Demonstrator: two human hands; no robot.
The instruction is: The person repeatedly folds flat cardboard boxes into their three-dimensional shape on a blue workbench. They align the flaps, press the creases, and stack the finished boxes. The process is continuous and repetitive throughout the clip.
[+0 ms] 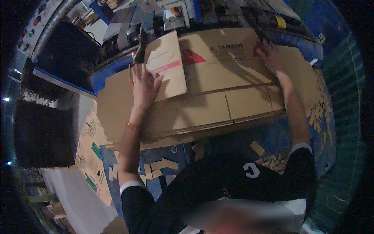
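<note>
A blue, hard-looking surface (274, 134) carries everything, its near edge partly hidden by the person's body. Across its middle lies a stack of flat brown cardboard (179, 121), smooth-faced, with layered, slotted edges. The top sheet (230, 72), printed in red, reaches toward the surface's far edge; over its left part stands a smaller cardboard panel (173, 84) with a pink band, slightly tilted. The left hand (144, 85), fingers spread, lies against this panel without clenching. The right hand (271, 58) touches the top sheet's far right; whether it grasps, I cannot tell. Thin rectangular scraps (169, 163) litter the near left corner.
</note>
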